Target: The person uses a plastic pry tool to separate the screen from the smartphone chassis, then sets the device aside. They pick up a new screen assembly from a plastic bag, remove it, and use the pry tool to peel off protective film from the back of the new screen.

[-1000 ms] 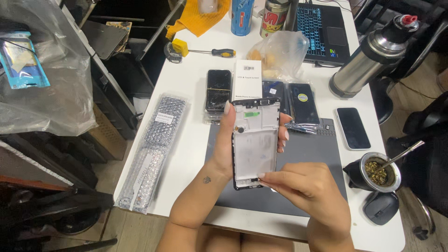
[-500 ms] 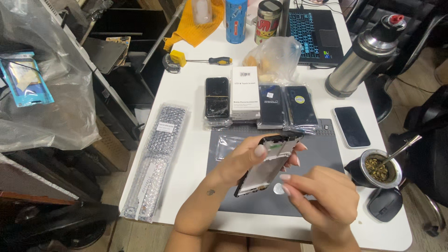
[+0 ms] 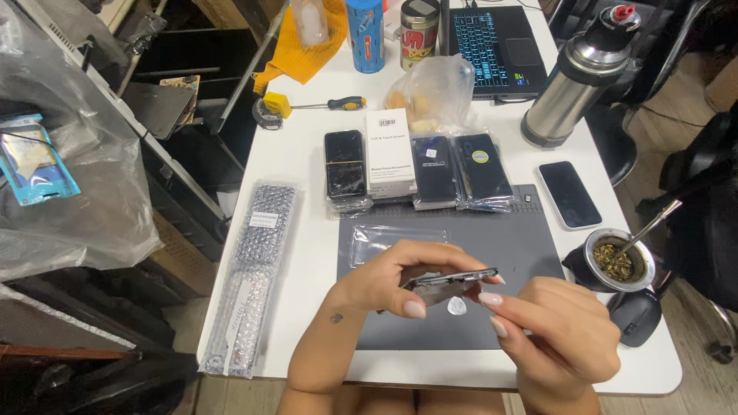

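- The left hand (image 3: 392, 280) grasps a phone frame (image 3: 450, 281) edge-on above the near part of the grey mat (image 3: 523, 253), fingers curled over it and thumb underneath.
- The right hand (image 3: 557, 338) is at the frame's right end, its fingertips (image 3: 492, 300) touching that end; whether they pinch it I cannot tell.
- A small white pick (image 3: 457, 307) lies on the mat just below the frame.
- A clear plastic sleeve (image 3: 392, 240) lies flat on the mat's far left part.
- Long bubble-wrapped packs (image 3: 254, 277) lie along the left edge of the worktop (image 3: 307, 161).
- Near the right edge, a round cup of green herb with a metal straw (image 3: 619, 260) stands beside the mat, and a dark mouse (image 3: 636, 317) sits just nearer.
- Along the mat's far edge runs a row: a stack of black phones (image 3: 345, 165), a white box (image 3: 390, 152), and two bagged dark screens (image 3: 460, 169).
- A white-rimmed phone (image 3: 569, 194) lies screen up, right of that row.
- Farther back: a yellow-handled screwdriver (image 3: 338, 103), a plastic bag of food (image 3: 434, 92) and a steel flask (image 3: 580, 77) towards the right edge.
- At the far edge stand a laptop (image 3: 492, 42) with lit keys, a blue can (image 3: 364, 34), another can (image 3: 419, 31) and a yellow cloth (image 3: 304, 46).
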